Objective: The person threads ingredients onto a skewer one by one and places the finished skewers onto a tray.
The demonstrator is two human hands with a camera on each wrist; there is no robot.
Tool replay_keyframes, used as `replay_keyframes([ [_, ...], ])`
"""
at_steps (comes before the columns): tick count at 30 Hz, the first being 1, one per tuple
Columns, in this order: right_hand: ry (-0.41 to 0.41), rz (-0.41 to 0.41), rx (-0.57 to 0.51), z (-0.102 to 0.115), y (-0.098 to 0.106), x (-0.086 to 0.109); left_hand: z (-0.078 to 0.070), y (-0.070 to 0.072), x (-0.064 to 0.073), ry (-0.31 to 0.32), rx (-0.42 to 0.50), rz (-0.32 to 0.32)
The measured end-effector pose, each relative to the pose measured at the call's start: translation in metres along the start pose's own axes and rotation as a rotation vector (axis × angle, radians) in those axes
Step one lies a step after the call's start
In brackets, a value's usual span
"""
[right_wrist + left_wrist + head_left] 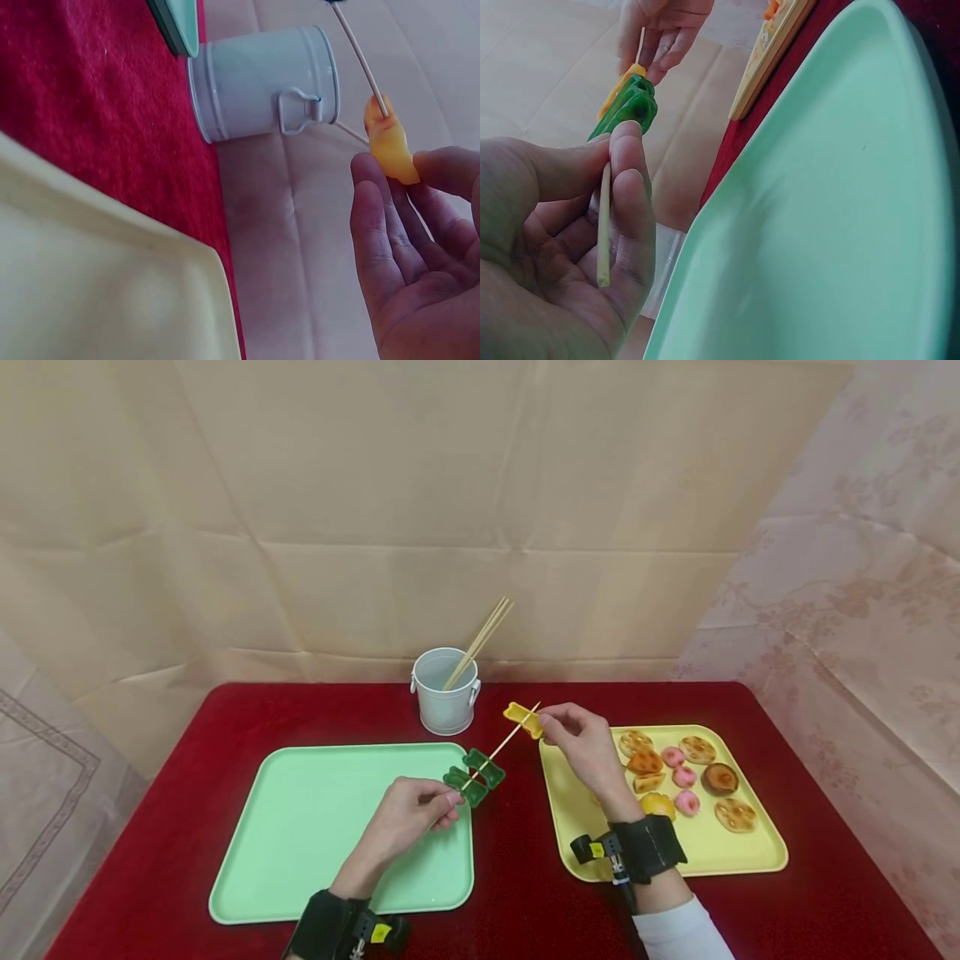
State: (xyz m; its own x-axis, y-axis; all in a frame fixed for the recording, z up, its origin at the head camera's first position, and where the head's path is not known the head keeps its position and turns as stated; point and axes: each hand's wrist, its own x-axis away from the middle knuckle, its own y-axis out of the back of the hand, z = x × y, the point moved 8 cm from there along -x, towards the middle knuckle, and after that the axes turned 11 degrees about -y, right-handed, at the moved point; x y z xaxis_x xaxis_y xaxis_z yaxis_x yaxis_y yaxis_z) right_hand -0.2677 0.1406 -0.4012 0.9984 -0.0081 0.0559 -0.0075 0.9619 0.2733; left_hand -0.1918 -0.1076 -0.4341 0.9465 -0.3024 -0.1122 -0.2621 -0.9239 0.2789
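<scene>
A thin wooden skewer slants up to the right between the hands. My left hand pinches its lower part between thumb and fingers, and the blunt end crosses the palm in the left wrist view. Two green pepper-like pieces are threaded on it just above that hand. Near the upper tip is a wavy yellow piece, perhaps pepper too, with the skewer through it and the point showing beyond. My right hand pinches the yellow piece's right end; the right wrist view shows this grip.
A white bucket with several skewers stands at the back. The green tray lies on the left, under my left hand. On the right, a yellow tray bears toy-like food pieces. Red cloth covers the table.
</scene>
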Motion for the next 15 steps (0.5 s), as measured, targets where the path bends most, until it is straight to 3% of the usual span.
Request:
replay_keyframes([
  [15, 0.015, 0.135, 0.227, 0.011, -0.023, 0.014, -0.002, 0.003, -0.001, -0.028, -0.021, -0.044],
])
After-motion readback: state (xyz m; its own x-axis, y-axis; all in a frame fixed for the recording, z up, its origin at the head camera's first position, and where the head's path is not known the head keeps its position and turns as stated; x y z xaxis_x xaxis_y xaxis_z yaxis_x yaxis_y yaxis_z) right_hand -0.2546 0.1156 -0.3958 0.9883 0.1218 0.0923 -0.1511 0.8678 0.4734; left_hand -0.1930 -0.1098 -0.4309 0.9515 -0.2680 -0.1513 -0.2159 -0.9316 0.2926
